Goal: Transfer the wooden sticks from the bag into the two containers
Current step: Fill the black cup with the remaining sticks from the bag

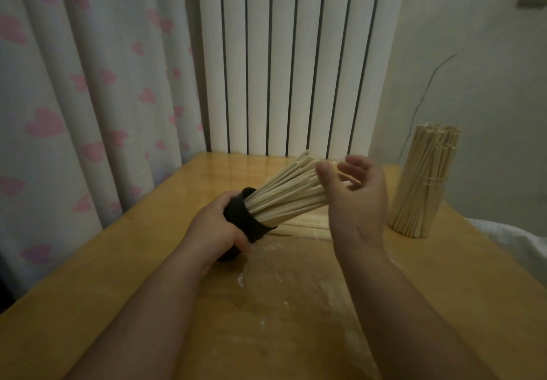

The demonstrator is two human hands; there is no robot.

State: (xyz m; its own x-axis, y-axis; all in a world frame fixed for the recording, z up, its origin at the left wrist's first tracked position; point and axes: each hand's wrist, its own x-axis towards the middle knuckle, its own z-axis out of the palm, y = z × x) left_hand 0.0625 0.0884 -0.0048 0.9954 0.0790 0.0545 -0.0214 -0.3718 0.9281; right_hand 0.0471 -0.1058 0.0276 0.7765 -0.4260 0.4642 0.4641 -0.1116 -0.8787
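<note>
My left hand (217, 225) grips a dark round container (247, 221), tilted so its mouth faces up and to the right. A thick bundle of pale wooden sticks (291, 191) fans out of it. My right hand (353, 196) hovers at the free ends of those sticks with its fingers relaxed and spread, the palm close to the stick tips. At the right stands a second bundle of sticks (423, 184), upright in a clear container on the wooden table (118, 276). A few loose sticks (307, 227) lie flat on the table under the tilted bundle.
A clear plastic sheet or bag (296, 285) lies flat on the table in front of me. A white radiator (284, 60) and a heart-print curtain (88, 83) stand behind the table. White cloth (515, 243) shows at the right edge.
</note>
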